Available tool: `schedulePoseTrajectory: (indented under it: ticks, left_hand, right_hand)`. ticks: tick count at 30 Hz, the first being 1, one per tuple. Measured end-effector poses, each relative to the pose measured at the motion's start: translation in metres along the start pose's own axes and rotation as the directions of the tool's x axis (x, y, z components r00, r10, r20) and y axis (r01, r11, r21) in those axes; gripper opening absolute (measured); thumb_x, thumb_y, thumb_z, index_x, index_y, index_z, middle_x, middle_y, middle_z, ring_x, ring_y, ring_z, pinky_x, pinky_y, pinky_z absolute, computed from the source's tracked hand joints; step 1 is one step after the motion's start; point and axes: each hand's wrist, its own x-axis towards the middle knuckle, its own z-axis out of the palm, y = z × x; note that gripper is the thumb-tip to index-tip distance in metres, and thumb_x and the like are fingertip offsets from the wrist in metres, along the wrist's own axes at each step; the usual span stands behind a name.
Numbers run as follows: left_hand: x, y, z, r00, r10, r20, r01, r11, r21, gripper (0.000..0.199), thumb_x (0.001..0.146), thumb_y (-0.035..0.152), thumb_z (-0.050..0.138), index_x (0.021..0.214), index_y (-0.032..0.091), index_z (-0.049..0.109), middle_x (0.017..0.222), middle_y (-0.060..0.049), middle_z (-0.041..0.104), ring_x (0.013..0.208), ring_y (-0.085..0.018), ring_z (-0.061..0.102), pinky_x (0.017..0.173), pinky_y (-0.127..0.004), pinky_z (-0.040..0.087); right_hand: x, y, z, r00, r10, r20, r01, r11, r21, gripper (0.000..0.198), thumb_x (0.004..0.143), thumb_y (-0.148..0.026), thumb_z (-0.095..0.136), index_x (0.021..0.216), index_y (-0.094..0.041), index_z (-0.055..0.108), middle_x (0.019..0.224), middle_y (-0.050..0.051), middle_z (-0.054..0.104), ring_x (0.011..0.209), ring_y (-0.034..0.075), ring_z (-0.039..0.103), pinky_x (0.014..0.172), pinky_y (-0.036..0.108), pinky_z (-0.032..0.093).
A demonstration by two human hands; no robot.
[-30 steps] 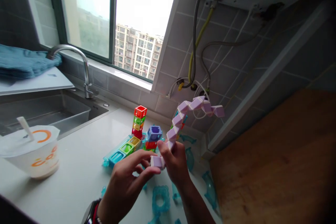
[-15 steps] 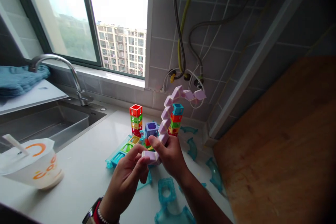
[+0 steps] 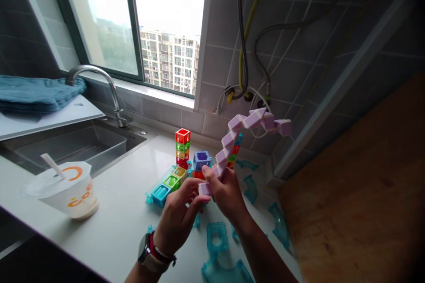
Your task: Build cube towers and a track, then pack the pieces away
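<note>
A lilac snake puzzle [image 3: 227, 140] with pale edges rises from my hands, bends at the top and reaches out to the right. My right hand [image 3: 229, 192] is closed round its lower part, thumb on the near side. At the short bottom end, my left hand [image 3: 181, 208] has the last block between thumb and fingers. Just behind the hands stand a purple cube frame [image 3: 201, 160] and a row of blue, green and yellow cubes [image 3: 171, 181]. The puzzle partly covers a stacked cube tower [image 3: 236, 148]; another tower [image 3: 182, 147] stands farther left.
Clear teal track pieces [image 3: 217, 237] lie on the white counter [image 3: 122, 194], several along the right side by a wooden board [image 3: 358, 185]. A drink cup with a straw [image 3: 71, 192] stands left, near the sink [image 3: 99, 141] and faucet [image 3: 114, 97]. Hoses [image 3: 244, 53] hang on the wall.
The view has swung left, so the scene sits farther right. The puzzle's upper end has tilted and turned, now reaching farther right with more blocks showing. Both hands keep their hold on it.
</note>
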Motion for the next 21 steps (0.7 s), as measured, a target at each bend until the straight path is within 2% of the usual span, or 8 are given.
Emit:
schedulePoseTrajectory:
  ticks: [4,7,11,17,21]
  left_hand:
    - [-0.001,0.007,-0.005,0.998,0.027,0.061,-0.032,0.996,0.082,0.029,0.106,0.043,0.046,0.095,0.020,0.060,0.071,-0.001,0.065,0.063,-0.016,0.059,0.062,-0.027,0.047]
    - [-0.001,0.009,-0.007,0.997,-0.004,0.081,0.000,0.998,0.058,0.040,0.107,0.048,0.039,0.083,0.020,0.057,0.066,-0.001,0.062,0.060,-0.016,0.057,0.061,-0.028,0.045]
    - [0.000,0.006,-0.009,0.994,-0.058,0.094,0.054,0.998,0.044,0.042,0.107,0.050,0.038,0.081,0.021,0.055,0.062,0.001,0.060,0.056,-0.015,0.054,0.059,-0.027,0.042]
    - [-0.001,0.003,-0.008,0.993,-0.096,0.067,0.093,0.995,0.047,0.042,0.106,0.051,0.042,0.078,0.021,0.055,0.056,0.003,0.056,0.052,-0.014,0.050,0.056,-0.025,0.039]
    - [0.000,0.009,-0.006,0.991,-0.132,0.025,0.129,0.987,0.098,0.045,0.104,0.051,0.047,0.071,0.021,0.052,0.053,0.003,0.055,0.050,-0.013,0.048,0.055,-0.025,0.037]
  right_hand:
    - [-0.001,0.002,-0.001,0.993,0.027,0.115,-0.038,0.995,0.096,0.048,0.089,-0.059,0.066,0.067,-0.017,0.058,0.059,-0.004,0.048,0.053,0.011,0.044,0.050,0.024,0.034]
    - [-0.003,0.004,0.002,0.982,0.050,0.183,-0.086,0.977,0.196,0.045,0.090,-0.059,0.066,0.077,-0.016,0.064,0.066,-0.002,0.053,0.057,0.011,0.048,0.053,0.023,0.038]
    - [-0.005,0.008,0.007,0.986,0.052,0.160,-0.088,0.970,0.227,0.040,0.090,-0.056,0.067,0.084,-0.017,0.065,0.072,-0.002,0.057,0.062,0.012,0.051,0.059,0.023,0.043]
    - [-0.006,0.010,0.008,0.978,0.087,0.187,-0.131,0.964,0.233,0.038,0.091,-0.056,0.065,0.083,-0.019,0.061,0.071,-0.003,0.052,0.062,0.012,0.048,0.057,0.023,0.042]
    - [-0.007,0.005,0.007,0.994,0.047,0.096,-0.058,0.992,0.108,0.038,0.093,-0.055,0.065,0.082,-0.018,0.060,0.069,-0.003,0.052,0.063,0.012,0.046,0.059,0.024,0.040]
